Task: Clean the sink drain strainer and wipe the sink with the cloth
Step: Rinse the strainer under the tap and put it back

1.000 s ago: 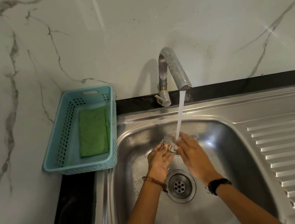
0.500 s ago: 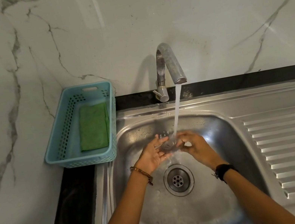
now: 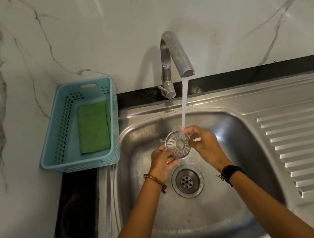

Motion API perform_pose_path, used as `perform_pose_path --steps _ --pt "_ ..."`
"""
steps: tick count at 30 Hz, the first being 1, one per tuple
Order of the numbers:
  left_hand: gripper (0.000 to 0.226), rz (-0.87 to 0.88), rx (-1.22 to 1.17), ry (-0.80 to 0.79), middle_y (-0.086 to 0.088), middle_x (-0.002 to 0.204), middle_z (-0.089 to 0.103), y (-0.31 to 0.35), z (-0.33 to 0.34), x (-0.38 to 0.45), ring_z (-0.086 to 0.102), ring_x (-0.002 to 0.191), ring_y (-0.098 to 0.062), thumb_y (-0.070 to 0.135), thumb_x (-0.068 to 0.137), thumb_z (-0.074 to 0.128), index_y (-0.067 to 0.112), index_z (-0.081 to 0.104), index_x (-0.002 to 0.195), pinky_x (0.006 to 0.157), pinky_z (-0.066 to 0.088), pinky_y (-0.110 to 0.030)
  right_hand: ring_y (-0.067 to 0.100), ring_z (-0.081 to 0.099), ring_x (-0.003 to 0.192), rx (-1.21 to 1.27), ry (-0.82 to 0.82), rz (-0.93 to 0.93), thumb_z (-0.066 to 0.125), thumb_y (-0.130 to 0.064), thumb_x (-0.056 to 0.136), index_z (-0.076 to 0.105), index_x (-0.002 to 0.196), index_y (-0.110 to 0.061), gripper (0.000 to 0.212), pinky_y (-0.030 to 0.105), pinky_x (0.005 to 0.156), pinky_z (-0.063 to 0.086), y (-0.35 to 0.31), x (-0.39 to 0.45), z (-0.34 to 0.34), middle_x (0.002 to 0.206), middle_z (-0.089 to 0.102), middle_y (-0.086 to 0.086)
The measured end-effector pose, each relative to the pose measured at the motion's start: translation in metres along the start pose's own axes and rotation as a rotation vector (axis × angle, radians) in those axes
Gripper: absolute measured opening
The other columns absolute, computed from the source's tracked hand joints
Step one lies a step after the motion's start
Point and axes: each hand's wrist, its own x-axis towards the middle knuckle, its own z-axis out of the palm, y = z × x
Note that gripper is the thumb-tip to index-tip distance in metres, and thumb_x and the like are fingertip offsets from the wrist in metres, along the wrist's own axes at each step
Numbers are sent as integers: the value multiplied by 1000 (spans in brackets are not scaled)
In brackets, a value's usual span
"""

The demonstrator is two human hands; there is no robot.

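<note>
My left hand (image 3: 161, 165) and right hand (image 3: 203, 142) pinch the round slotted steel drain strainer (image 3: 178, 145) by its rim; wet, light, stiff, probably slippery.

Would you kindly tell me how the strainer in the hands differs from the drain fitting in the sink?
The round slotted metal strainer is held tilted under the water by both hands; the round metal drain fitting lies flat in the basin. The strainer has radial slots, the fitting round holes. Both are shiny metal.

Strainer (image 3: 178, 145) now tilted face-up toward the camera between the hands (image 3: 183, 152).
</note>
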Motion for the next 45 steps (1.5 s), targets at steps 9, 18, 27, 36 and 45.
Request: perform_pose_path --steps 9,18,27,36,45 --pt "13 178 292 -43 -6 86 65 15 14 -2 63 75 -16 -1 85 54 9 61 87 60 56 -19 24 63 97 22 31 191 49 6 89 61 107 -1 23 24 78 53 10 14 -30 102 64 8" --pt "31 123 236 -95 -11 105 59 23 12 -8 61 73 -15 -4 88 51 4 52 118 63 56 -25 4 57 82 88 30 -109 60 -11 88 66 97 -3 14 2 64 46 -95 108 -25 102 63 5" --pt "36 127 232 -91 -12 114 56 26 16 -12 59 74 -17 -7 88 49 3 49 122 63 56 -25 10 46 75 77 -351 137 40 -42 96 55 90 -16 31 19 65 39 -93 127 -14 82 50 -9" --pt "27 82 196 -16 -14 120 54 8 3 0 58 105 -32 -8 87 47 11 51 106 76 55 -36 1 50 104 -7 105 -109 54 -24 92 36 136 -16 48 11 83 45 -39 53 15 142 35 4" --pt "42 238 576 -7 -19 129 54 -52 -30 24 52 118 -29 -7 85 51 7 46 124 101 44 -41 17 62 83 -719 -166 -70 53 -21 92 56 109 -16 18 19 63 45 58 -24 35 104 58 1"
